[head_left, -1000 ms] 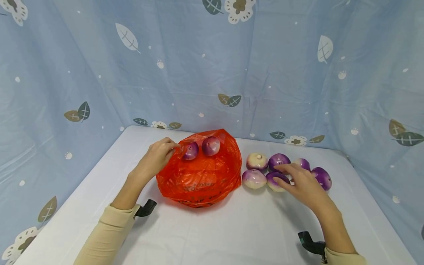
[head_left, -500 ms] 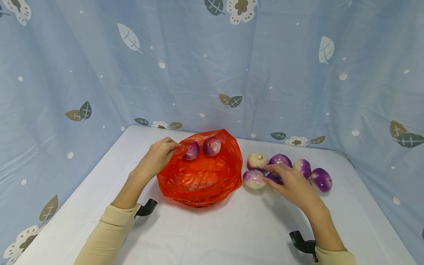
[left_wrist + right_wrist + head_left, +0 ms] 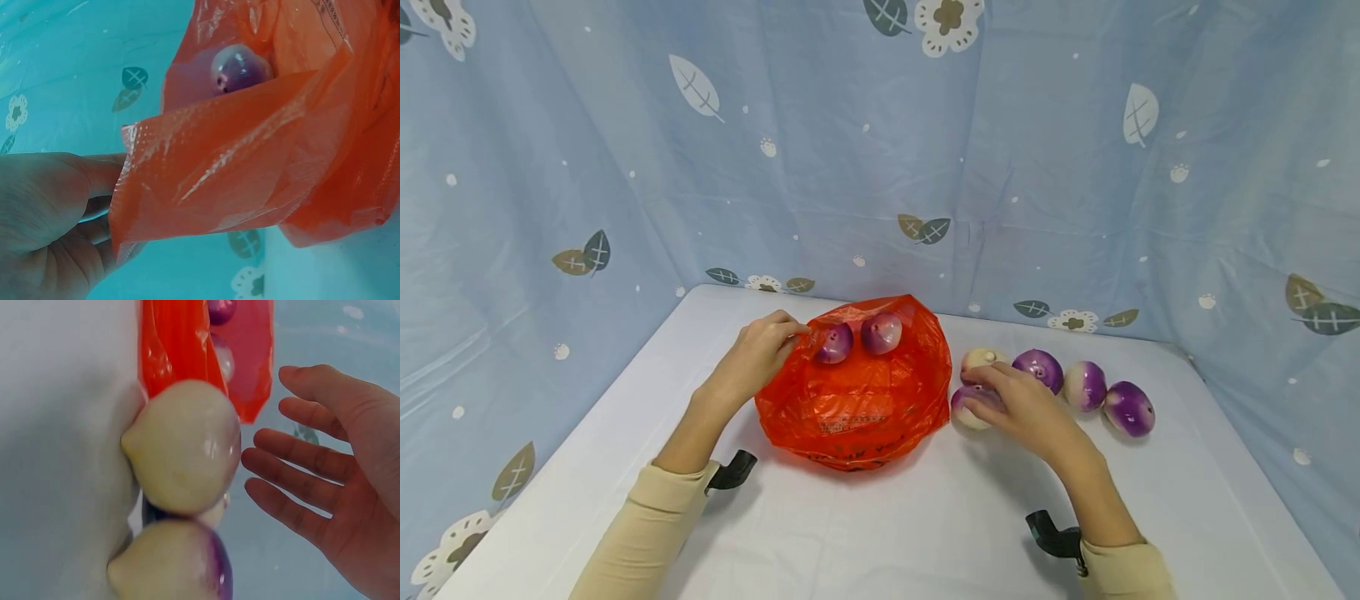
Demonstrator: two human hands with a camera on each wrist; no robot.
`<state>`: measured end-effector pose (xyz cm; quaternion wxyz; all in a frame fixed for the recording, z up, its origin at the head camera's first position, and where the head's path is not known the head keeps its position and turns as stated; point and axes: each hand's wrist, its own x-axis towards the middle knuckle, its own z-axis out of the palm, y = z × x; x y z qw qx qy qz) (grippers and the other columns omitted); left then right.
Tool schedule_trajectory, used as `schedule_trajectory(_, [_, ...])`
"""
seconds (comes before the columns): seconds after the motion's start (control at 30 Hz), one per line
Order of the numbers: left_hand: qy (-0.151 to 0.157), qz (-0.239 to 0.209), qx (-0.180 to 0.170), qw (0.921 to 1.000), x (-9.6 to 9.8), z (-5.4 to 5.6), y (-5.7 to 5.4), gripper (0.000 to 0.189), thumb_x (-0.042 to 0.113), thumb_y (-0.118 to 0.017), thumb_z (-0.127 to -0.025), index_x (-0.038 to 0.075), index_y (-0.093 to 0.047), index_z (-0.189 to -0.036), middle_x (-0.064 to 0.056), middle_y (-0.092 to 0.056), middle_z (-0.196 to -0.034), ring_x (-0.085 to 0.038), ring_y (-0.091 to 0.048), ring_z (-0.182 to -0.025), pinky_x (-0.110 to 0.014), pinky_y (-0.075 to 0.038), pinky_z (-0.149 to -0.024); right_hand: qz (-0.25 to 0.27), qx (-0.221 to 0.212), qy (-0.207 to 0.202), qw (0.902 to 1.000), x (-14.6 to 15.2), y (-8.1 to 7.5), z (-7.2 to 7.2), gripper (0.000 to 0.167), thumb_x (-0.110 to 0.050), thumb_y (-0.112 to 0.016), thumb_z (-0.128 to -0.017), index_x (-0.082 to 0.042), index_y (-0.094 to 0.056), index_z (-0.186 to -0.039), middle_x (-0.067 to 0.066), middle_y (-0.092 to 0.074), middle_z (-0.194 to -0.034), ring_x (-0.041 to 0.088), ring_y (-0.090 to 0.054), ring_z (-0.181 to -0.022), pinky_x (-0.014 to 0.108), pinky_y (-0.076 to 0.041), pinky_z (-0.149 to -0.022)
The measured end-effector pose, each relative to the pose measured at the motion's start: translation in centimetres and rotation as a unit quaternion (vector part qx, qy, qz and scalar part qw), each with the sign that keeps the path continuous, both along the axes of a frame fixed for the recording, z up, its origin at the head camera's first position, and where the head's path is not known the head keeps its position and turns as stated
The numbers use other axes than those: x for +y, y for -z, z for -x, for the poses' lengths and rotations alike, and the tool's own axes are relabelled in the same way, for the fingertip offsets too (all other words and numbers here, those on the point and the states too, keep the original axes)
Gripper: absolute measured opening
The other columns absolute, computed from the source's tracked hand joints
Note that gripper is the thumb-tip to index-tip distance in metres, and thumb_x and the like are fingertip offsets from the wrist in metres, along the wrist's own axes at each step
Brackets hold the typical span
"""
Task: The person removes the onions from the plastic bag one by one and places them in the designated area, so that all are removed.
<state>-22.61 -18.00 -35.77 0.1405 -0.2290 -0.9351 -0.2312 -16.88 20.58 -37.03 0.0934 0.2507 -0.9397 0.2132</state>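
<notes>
My left hand pinches the left rim of a red plastic bag; in the left wrist view, the fingers go behind the bag's edge. Inside the bag are two glossy purple turnips. My right hand hovers over the leftmost front turnip, just right of the bag. From the right wrist, its fingers look spread and slightly bent, a small gap away from the pale turnip. The hand hides another front turnip in the head view.
Behind the right hand sits a whitish turnip with a nub on top. Purple-and-white turnips line up toward the right. The white table meets a blue patterned curtain at the back and sides.
My right hand has moved left across the front turnips, from the second one to the one nearest the bag. My left hand keeps its grip on the rim; the bag stays in place.
</notes>
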Motion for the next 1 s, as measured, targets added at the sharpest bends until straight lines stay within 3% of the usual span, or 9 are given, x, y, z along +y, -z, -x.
schedule_trajectory(0.3, [0.012,-0.014,0.004,0.9998,-0.1,0.0,0.1,0.023,-0.003,-0.066,-0.089,0.001,-0.073,-0.110,-0.013,-0.068,-0.102,-0.028,-0.067,-0.092,-0.041,-0.060,-0.081,0.004,-0.031,-0.025,0.9992,-2.8,-0.4,1.2,0.036,-0.026,-0.076,-0.086,-0.013,-0.068,-0.118,0.004,-0.070,-0.107,0.022,-0.070,-0.097,0.035,-0.061,-0.082])
schedule_trajectory(0.57, [0.023,-0.018,0.013,0.9995,-0.2,0.3,0.2,0.023,-0.004,-0.065,-0.089,0.003,-0.074,-0.109,-0.012,-0.070,-0.101,-0.028,-0.066,-0.091,-0.042,-0.060,-0.080,-0.005,-0.042,-0.031,0.9986,-3.8,-0.3,2.0,0.038,-0.027,-0.075,-0.087,-0.011,-0.066,-0.120,0.009,-0.070,-0.111,0.023,-0.071,-0.096,0.032,-0.061,-0.079])
schedule_trajectory(1.0, [0.018,-0.019,0.004,0.9997,-0.2,0.3,0.2,0.023,-0.005,-0.064,-0.089,0.003,-0.074,-0.109,-0.012,-0.070,-0.101,-0.027,-0.066,-0.090,-0.041,-0.060,-0.079,-0.037,-0.051,-0.020,0.9978,-5.4,-0.6,3.0,0.041,-0.033,-0.072,-0.089,-0.016,-0.063,-0.126,0.008,-0.064,-0.124,0.026,-0.065,-0.112,0.045,-0.056,-0.095])
